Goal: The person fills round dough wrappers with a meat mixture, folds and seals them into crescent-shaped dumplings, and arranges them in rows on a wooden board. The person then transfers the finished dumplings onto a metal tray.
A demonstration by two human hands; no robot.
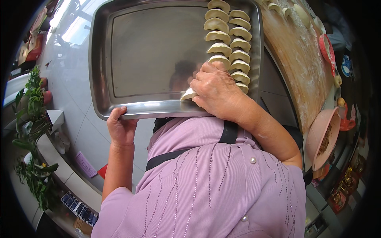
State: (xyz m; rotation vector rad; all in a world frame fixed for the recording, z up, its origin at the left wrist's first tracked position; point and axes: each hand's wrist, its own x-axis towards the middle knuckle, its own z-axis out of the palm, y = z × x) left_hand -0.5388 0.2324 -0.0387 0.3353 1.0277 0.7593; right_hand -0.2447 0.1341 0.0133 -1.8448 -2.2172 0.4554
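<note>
My left hand (120, 125) grips the near left corner of a large steel tray (102, 59), thumb over the rim. Raised dumplings with pleated white edges lie in two rows along the tray's right side; one in the left row (216, 24) and one in the right row (240, 44) show plainly. Over the near end of these rows is my right hand (218, 89), fingers curled. Between its thumb and forefinger a dumpling (188, 94) sticks out to the left. The hand hides part of that dumpling and whatever lies beneath the palm.
To the right stands a floured wooden board (297, 59) with dough pieces (302, 15) at its far end. A pink bowl of brown filling (315, 142) and a red-rimmed dish (326, 50) sit beside it. Potted plants (35, 95) line the left, above a tiled floor (89, 131).
</note>
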